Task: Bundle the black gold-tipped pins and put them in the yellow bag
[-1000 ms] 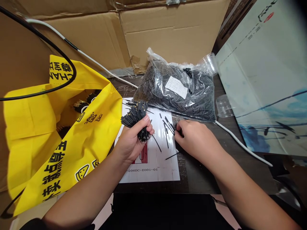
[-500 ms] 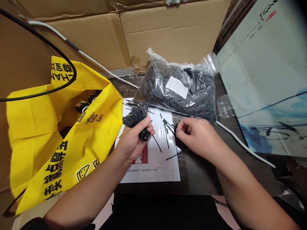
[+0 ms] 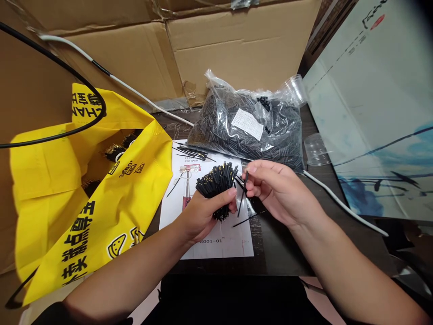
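Note:
My left hand (image 3: 204,212) is closed around a thick bundle of short black wires (image 3: 218,180), whose upper ends show bits of gold-coloured metal. Just to its right, my right hand (image 3: 275,187) pinches a small black piece (image 3: 246,177) between thumb and fingertips, probably a short wire or sleeve; its exact kind is hard to make out. Beneath the hands lies a printed white sheet (image 3: 233,246) with a red and grey picture partly hidden by my left hand. Several loose black wires (image 3: 192,152) rest at the sheet's top edge, and another wire (image 3: 249,218) lies near its right edge.
Behind the hands sits a clear plastic bag (image 3: 280,135) full of short black tubes, with a white label. A yellow bag (image 3: 135,198) holding more wire bundles stands at left. Clear plastic cups (image 3: 316,150) are at right. A white cable (image 3: 345,205) crosses the dark table; cardboard (image 3: 237,40) stands behind.
My left hand has moved right with the wire bundle, closer to my right hand. My right hand has risen slightly from the table with a black piece in its fingertips.

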Action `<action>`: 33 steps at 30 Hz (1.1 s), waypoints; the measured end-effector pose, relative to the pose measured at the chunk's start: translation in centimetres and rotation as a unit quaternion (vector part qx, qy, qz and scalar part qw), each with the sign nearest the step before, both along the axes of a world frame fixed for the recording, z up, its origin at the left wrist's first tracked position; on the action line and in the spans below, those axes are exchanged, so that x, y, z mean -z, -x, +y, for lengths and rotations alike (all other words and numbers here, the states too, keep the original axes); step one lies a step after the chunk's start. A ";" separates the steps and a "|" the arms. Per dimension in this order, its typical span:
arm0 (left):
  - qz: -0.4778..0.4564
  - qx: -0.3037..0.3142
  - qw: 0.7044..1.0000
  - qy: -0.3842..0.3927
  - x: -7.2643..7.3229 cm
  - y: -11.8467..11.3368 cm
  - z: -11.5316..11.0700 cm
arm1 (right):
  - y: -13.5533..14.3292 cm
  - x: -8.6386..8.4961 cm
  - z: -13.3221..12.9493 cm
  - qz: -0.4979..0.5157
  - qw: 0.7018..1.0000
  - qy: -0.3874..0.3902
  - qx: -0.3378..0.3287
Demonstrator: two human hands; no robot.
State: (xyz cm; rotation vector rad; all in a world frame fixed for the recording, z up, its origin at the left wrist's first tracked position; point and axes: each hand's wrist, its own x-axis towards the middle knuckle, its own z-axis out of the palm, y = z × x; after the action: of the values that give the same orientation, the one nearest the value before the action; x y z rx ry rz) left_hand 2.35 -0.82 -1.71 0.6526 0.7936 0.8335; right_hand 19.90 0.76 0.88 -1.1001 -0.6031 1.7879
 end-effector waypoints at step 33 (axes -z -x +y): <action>-0.051 -0.182 0.979 0.076 -1.2 2.1 3.0 | -0.6 0.9 -0.6 -0.729 0.610 -0.168 -0.264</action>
State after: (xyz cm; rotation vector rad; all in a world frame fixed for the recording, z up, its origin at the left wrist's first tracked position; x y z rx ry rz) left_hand 0.23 2.18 -0.55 0.3280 0.8879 1.1160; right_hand 20.46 0.12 -0.01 -2.0928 -2.2981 0.6268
